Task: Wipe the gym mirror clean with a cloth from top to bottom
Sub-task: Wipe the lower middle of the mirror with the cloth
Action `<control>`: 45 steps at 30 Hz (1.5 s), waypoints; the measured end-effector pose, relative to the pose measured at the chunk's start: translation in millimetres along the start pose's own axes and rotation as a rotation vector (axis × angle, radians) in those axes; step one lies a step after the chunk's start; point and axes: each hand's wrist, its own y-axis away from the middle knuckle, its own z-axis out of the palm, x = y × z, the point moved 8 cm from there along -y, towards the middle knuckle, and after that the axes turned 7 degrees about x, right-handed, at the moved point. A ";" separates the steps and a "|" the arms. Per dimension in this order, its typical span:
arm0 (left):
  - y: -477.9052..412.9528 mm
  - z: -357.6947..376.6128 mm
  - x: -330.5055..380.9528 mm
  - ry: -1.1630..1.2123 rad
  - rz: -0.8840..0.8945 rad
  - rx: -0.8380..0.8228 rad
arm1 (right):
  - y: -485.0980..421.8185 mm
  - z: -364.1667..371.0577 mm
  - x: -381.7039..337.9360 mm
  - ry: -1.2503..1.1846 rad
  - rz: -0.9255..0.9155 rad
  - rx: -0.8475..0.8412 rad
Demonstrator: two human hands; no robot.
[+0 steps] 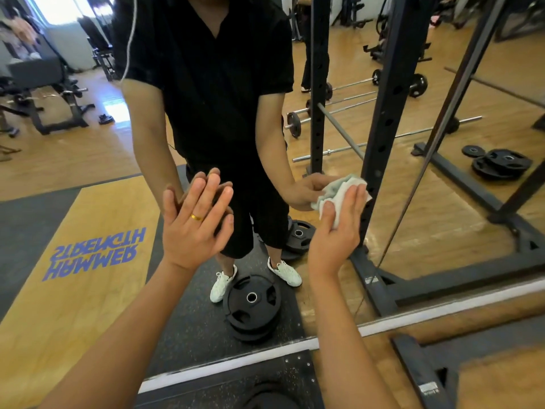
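Black rubber flooring [236, 388] lies nearest, and the top of a dark weight plate [267, 395] shows on it at the bottom of the view. Just beyond runs the pale strip [236, 360] along the mirror's bottom edge. To the right, the base of a black steel rack [413, 361] meets that edge.

Two bare forearms reach up from below toward the glass. The left hand [194, 231] is laid flat against the mirror [88, 160], its fingers straight and close together, holding nothing. It wears a gold ring [197, 217], and its fingertips meet their own reflection. The right hand [336, 231] is level with it and apart to the right. It grips a crumpled pale cloth [339, 190] between thumb and fingers and presses it onto the glass. The cloth sits on the lower part of the mirror, well above the bottom edge. It is just left of the reflected rack upright [383, 113].

Deeper in the reflection stands a person in black clothing and white shoes [221, 286], with stacked weight plates [252, 305] between the feet. To the left, a wooden lifting platform [59, 305] carries blue lettering [94, 255] that reads backwards. Farther back on the wooden floor lie barbells [354, 104] and more plates [501, 163]. Benches [44, 93] stand toward the mirror's upper left corner.
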 end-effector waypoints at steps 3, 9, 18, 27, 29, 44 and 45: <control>0.8 0.9 -0.8 -0.004 0.006 0.011 | -24.4 -8.9 5.2 -0.014 0.053 0.072; 1.3 0.3 0.8 -0.009 0.006 0.024 | 1.3 8.1 -8.3 -0.049 0.092 0.133; 1.7 -0.4 0.6 0.006 0.003 0.039 | -43.4 -26.7 40.3 0.155 -0.072 0.092; 2.0 -0.5 1.3 -0.008 -0.003 0.038 | 7.1 0.2 -2.0 0.043 -0.153 -0.038; 2.6 -0.9 0.7 0.003 -0.012 0.037 | -1.0 -2.6 2.4 0.103 -0.285 -0.105; -1.3 -2.0 1.2 0.033 -0.016 0.012 | 52.1 32.6 -33.9 0.074 -0.371 -0.231; -2.2 -2.7 0.7 0.049 -0.019 -0.001 | 50.3 30.8 -31.9 0.096 -0.427 -0.235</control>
